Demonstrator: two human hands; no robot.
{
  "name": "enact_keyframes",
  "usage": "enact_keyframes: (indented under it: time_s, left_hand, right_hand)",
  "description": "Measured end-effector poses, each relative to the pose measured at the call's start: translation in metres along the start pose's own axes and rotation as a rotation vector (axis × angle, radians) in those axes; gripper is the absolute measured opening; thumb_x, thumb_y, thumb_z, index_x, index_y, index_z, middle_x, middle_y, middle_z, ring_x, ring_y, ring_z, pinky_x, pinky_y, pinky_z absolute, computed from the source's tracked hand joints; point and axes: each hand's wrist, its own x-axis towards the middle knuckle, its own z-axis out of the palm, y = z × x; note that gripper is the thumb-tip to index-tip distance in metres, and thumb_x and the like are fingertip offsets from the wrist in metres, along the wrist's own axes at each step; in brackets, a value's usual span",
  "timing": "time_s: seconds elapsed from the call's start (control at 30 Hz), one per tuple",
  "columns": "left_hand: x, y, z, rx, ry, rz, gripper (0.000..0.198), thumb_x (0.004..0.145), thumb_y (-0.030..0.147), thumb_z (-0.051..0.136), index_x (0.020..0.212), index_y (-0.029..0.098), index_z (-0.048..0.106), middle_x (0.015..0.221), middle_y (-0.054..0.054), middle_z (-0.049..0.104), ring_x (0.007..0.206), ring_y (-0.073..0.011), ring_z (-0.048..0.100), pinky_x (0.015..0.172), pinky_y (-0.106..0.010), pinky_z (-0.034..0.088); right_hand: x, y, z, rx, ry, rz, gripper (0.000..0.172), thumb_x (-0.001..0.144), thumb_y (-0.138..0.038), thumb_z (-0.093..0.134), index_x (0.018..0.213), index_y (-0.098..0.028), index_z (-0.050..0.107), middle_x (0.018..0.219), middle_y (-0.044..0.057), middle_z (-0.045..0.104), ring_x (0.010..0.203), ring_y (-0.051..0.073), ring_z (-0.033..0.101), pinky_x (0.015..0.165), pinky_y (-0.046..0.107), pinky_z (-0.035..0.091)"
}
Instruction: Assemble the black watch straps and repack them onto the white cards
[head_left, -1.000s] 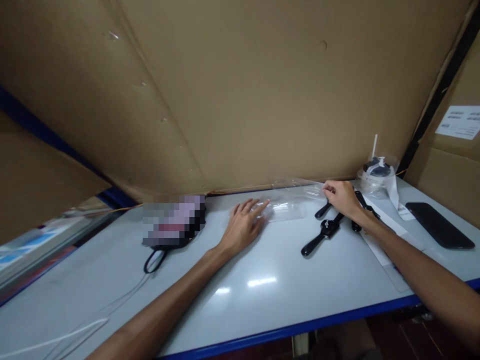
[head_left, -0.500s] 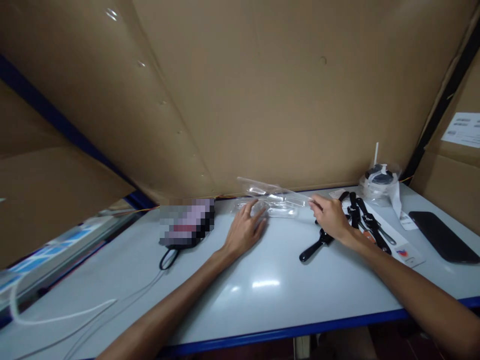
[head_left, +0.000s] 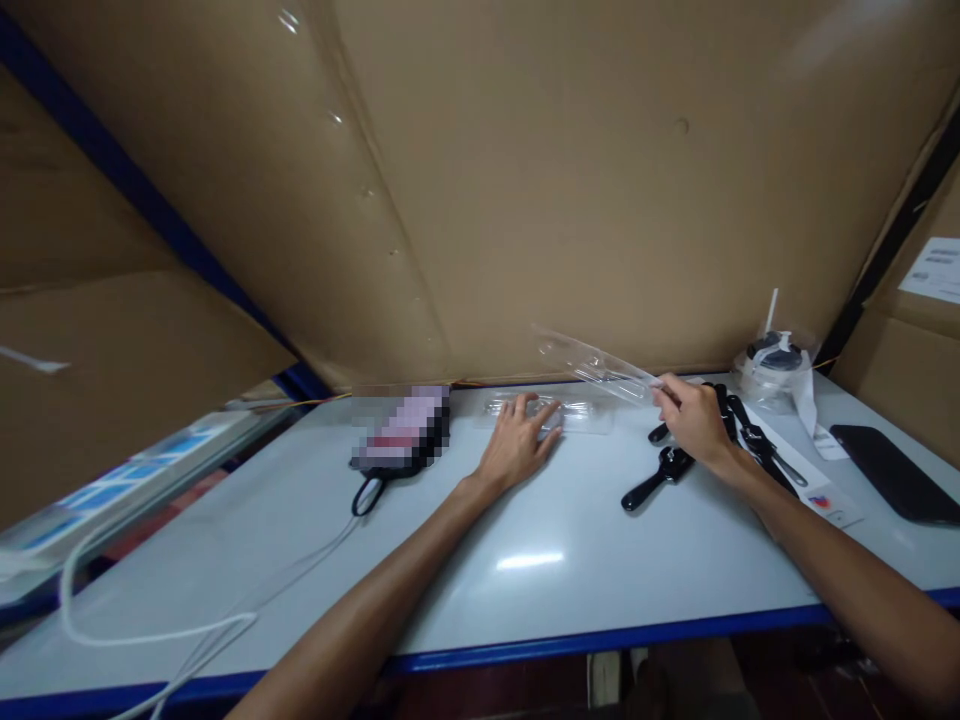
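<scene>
Pinched in my right hand [head_left: 691,415] is one end of a thin clear plastic tray [head_left: 596,365], moulded with hollows and tilted up off the table. A second clear plastic tray [head_left: 585,415] lies flat near the back edge. My left hand [head_left: 519,440] rests on that lower tray with its fingers spread. Below and beside my right hand lie several black handled tools [head_left: 651,490], partly hidden by the hand; their exact kind I cannot make out.
A phone-like thing with a black strap [head_left: 405,435], blurred out, lies at the left by a white cable [head_left: 157,638]. To the right are a printed card [head_left: 832,505], a black flat object [head_left: 896,470] and a wrapped cup with a straw [head_left: 776,365]. Cardboard [head_left: 525,180] walls the back.
My right hand has raised the upper clear tray away from the lower one, so the two are now apart. My left hand stays on the lower tray. The view has shifted slightly.
</scene>
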Motion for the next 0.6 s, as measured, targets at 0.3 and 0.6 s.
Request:
enact_keyframes:
  time_s: [0.3,0.6]
  left_hand:
    - [0.004,-0.009,0.004,-0.038,-0.177,-0.065,0.056,0.098,0.054,0.043,0.148,0.029,0.051,0.152,-0.021,0.043,0.142,-0.0397,0.036,0.107,-0.074,0.024]
    - [0.005,-0.012,0.005,-0.176,0.134,-0.139,0.064,0.098,0.048,0.047,0.155,0.021,0.038,0.162,-0.024,0.024,0.151,-0.0395,0.022,0.113,-0.067,0.026]
  right_hand:
    - [0.006,0.01,-0.002,0.153,-0.008,0.08,0.016,0.088,-0.027,0.051,0.085,-0.019,0.065,0.067,0.0,0.067,0.052,0.014,0.061,0.055,0.023,0.044]
    - [0.014,0.024,-0.006,0.446,-0.088,0.283,0.018,0.077,-0.035,0.058,0.08,-0.018,0.061,0.061,0.0,0.063,0.043,0.014,0.057,0.042,0.023,0.045]
